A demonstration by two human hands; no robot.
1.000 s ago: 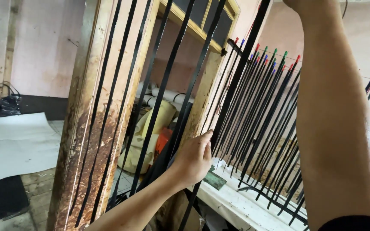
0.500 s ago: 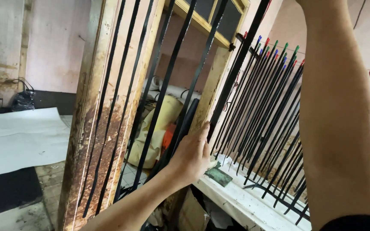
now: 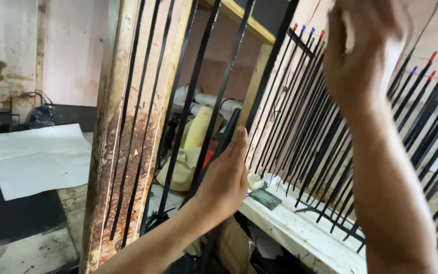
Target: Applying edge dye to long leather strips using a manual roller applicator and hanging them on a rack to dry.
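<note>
Frame [image 3: 122, 152] of rusty, stained wood stands upright at centre, strung with thin black strips [image 3: 214, 101]. I see my right hand [image 3: 361, 56] raised high, blurred, fingers loosely spread and gripping nothing. My left hand [image 3: 226, 177] is flat, fingers straight, pressed against one strip at mid-height, not closed around it. Narrow gaps separate the strips. Rack of black rods [image 3: 320, 132] with coloured tips leans just right of the frame, over a white ledge [image 3: 300, 228].
</note>
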